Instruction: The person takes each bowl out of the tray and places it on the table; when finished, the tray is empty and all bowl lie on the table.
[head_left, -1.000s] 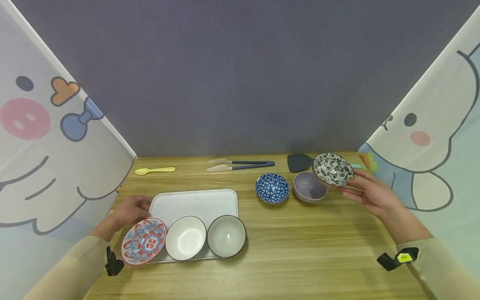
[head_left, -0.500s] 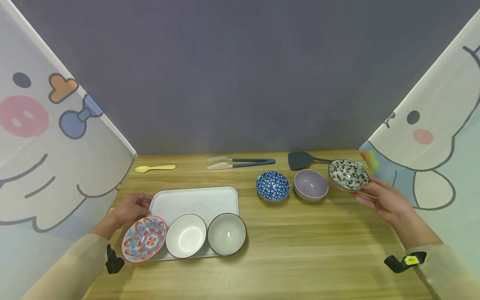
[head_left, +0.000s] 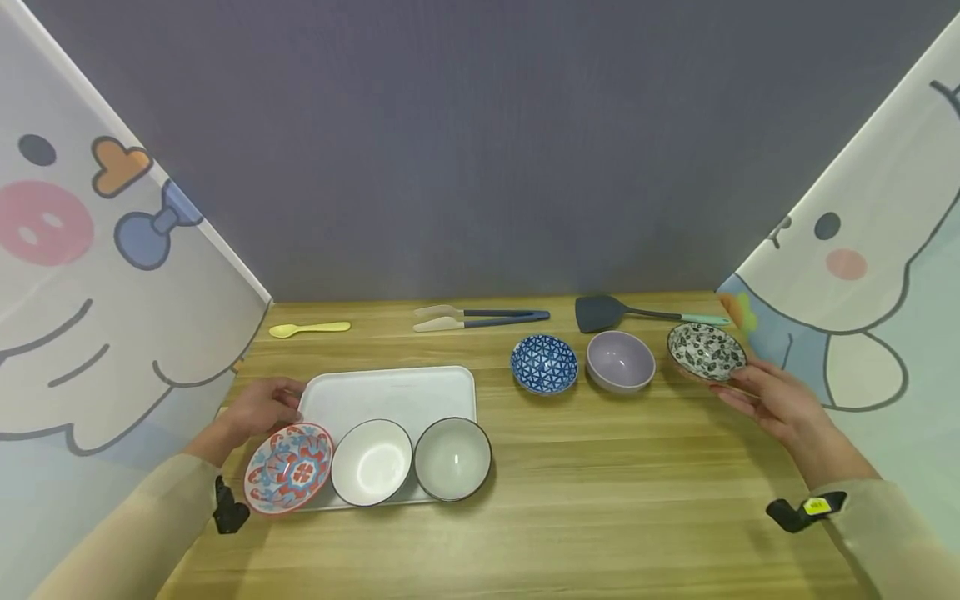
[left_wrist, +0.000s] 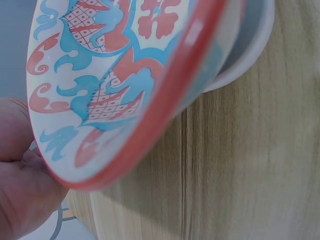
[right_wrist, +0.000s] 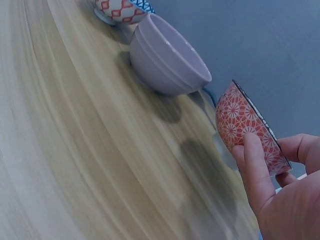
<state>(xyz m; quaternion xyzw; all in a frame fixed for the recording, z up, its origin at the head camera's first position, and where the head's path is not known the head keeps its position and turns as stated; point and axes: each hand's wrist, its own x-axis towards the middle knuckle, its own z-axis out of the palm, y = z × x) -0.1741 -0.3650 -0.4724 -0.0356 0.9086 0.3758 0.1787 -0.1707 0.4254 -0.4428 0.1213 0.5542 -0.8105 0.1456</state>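
Note:
A small bowl [head_left: 707, 353], black-and-white floral inside with a red patterned outside [right_wrist: 240, 122], is tilted in my right hand [head_left: 780, 404]. Thumb and fingers grip its rim and side, above its shadow on the table. My left hand [head_left: 261, 408] is at the left edge of a white tray [head_left: 390, 396], beside a tilted red-and-blue patterned bowl [head_left: 288, 468]. In the left wrist view, that bowl's rim hides the fingertips, so their hold is unclear. Next to it, a white bowl [head_left: 372, 462] and a grey bowl [head_left: 452, 460] stand along the tray's near side.
A blue patterned bowl [head_left: 544, 365] and a purple bowl [head_left: 620, 362] stand right of the tray. Along the back lie a yellow spoon [head_left: 310, 329], tongs [head_left: 487, 320] and a dark spatula with a mint handle end [head_left: 600, 313]. A grey wall [head_left: 480, 167] rises behind.
My right hand has carried the floral bowl rightward, away from above the purple bowl and clear of the spatula handle, then slightly lower. My left hand stays at the tray edge.

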